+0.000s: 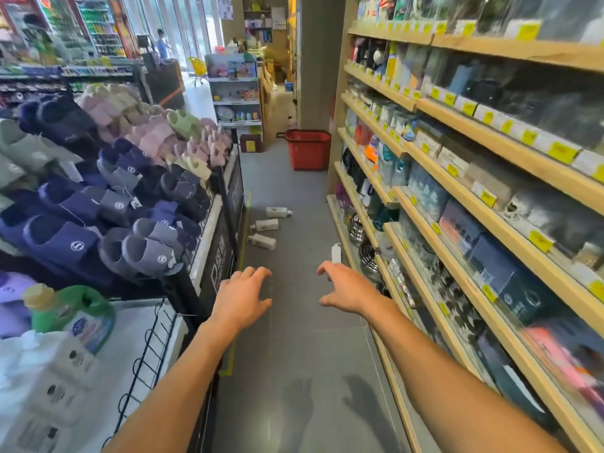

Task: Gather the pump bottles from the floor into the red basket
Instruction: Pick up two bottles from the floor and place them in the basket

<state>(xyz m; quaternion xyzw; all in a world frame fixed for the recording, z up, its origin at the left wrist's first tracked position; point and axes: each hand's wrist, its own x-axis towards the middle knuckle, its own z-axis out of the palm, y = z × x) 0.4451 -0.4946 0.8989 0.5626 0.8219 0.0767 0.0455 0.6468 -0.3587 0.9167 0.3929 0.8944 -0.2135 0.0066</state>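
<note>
While stretched forward side by side, left hand, right hand — each grip wide, loosely curled, holding nothing.

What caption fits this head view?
Left hand and right hand, both empty, reach toward pump bottles on the shop floor; the red basket stands beyond them.

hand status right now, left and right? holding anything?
Left hand: open, fingers spread, holding nothing.
Right hand: open, fingers spread, holding nothing.
</note>
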